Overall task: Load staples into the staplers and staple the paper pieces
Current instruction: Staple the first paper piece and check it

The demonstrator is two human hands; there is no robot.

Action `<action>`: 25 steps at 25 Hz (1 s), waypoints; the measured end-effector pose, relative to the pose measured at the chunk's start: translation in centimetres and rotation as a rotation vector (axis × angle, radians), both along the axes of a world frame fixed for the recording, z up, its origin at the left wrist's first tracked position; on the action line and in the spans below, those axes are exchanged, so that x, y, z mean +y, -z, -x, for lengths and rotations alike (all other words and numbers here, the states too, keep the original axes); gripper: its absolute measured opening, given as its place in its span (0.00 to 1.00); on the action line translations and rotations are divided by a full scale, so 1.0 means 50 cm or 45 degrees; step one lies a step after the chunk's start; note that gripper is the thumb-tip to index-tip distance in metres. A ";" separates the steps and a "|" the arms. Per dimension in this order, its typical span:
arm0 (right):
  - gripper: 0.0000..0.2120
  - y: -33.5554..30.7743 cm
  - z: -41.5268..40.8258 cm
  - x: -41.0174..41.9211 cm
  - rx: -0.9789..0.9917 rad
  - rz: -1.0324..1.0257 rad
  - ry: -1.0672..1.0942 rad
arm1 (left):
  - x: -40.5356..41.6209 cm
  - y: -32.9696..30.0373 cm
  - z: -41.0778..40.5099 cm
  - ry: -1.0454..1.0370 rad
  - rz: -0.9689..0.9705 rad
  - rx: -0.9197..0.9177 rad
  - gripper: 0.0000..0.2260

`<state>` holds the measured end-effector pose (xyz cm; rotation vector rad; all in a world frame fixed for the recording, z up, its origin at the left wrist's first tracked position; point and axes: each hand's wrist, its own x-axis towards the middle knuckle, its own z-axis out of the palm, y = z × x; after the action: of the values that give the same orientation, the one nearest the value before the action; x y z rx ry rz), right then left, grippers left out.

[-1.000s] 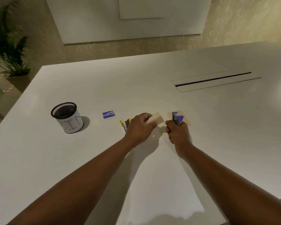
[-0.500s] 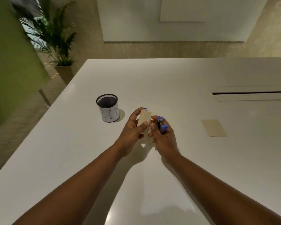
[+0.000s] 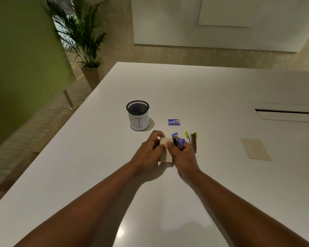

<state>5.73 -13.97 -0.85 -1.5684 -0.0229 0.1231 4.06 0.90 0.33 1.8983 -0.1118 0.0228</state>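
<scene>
Left hand [image 3: 148, 150] pinches the paper piece [image 3: 165, 148], right hand [image 3: 183, 154] clasps the blue stapler [image 3: 177, 141] near the bin [image 3: 138, 115]; seat the paper's edge fully before squeezing

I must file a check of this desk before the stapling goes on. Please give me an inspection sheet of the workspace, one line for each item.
Surface: white table, with a long slot at the far right.
Job's things: blue stapler in the right hand; folded paper piece between both hands; yellow stapler lying open beside them; staple box behind; flat paper piece to the right.
Clutter: mesh cup marked BIN.
Hands: left hand pinches the folded paper piece; right hand grips the blue stapler.
Cables: nothing seen.
Surroundings: potted plant, green wall, white wall panels.
</scene>
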 end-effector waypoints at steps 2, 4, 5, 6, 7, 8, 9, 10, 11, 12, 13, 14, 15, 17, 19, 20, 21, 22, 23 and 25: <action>0.14 -0.003 -0.002 -0.004 0.068 -0.010 0.009 | -0.005 0.006 -0.002 -0.024 0.113 0.088 0.03; 0.10 -0.007 0.000 -0.006 0.117 0.013 0.018 | -0.020 0.016 0.000 -0.088 0.302 0.182 0.08; 0.09 -0.008 0.001 -0.006 0.132 0.022 0.022 | -0.023 0.020 -0.001 -0.144 0.315 0.186 0.09; 0.09 -0.008 0.002 -0.006 0.139 0.012 0.023 | -0.027 0.018 0.002 -0.184 0.297 0.159 0.09; 0.09 -0.010 0.004 -0.006 0.143 -0.005 0.023 | -0.028 0.017 0.002 -0.214 0.309 0.158 0.09; 0.09 -0.015 0.007 -0.005 0.143 -0.015 0.024 | -0.028 0.014 0.000 -0.232 0.390 0.176 0.10; 0.07 -0.019 0.009 -0.005 0.141 -0.019 0.025 | -0.025 0.014 -0.005 -0.242 0.440 0.197 0.10; 0.07 -0.022 0.010 -0.005 0.140 -0.017 0.023 | -0.021 0.012 -0.006 -0.239 0.461 0.197 0.10; 0.06 -0.021 0.010 -0.006 0.137 -0.014 0.016 | -0.015 0.013 -0.008 -0.235 0.450 0.193 0.09; 0.06 -0.021 0.010 -0.006 0.128 -0.011 0.006 | -0.010 0.013 -0.008 -0.224 0.464 0.197 0.07; 0.06 -0.019 0.009 -0.007 0.113 -0.006 -0.005 | -0.008 0.013 -0.008 -0.217 0.511 0.214 0.06; 0.05 -0.017 0.009 -0.009 0.102 -0.003 -0.024 | -0.008 0.013 -0.006 -0.210 0.579 0.224 0.05; 0.05 -0.014 0.007 -0.010 0.094 0.002 -0.044 | -0.009 0.011 -0.005 -0.213 0.632 0.234 0.04; 0.04 -0.010 0.005 -0.014 0.086 0.017 -0.059 | -0.015 0.004 -0.002 -0.213 0.737 0.283 0.04; 0.04 -0.004 0.001 -0.017 0.056 -0.002 -0.072 | -0.016 0.000 -0.003 -0.190 0.824 0.328 0.09; 0.05 -0.002 -0.002 -0.016 0.036 -0.026 -0.077 | -0.015 -0.004 -0.003 -0.174 0.832 0.337 0.10; 0.07 0.000 -0.004 -0.015 0.025 -0.057 -0.077 | -0.012 -0.005 -0.003 -0.167 0.829 0.342 0.11; 0.09 0.001 -0.006 -0.014 0.023 -0.085 -0.075 | -0.011 -0.005 -0.004 -0.166 0.823 0.342 0.11; 0.11 0.003 -0.009 -0.014 0.031 -0.115 -0.065 | -0.012 -0.006 -0.004 -0.170 0.813 0.341 0.11; 0.11 0.006 -0.011 -0.013 0.050 -0.137 -0.047 | -0.014 -0.005 -0.003 -0.181 0.787 0.330 0.09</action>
<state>6.28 -14.63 -1.13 -1.4582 -0.0272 0.1794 4.19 0.20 0.56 1.2741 0.1895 -0.0841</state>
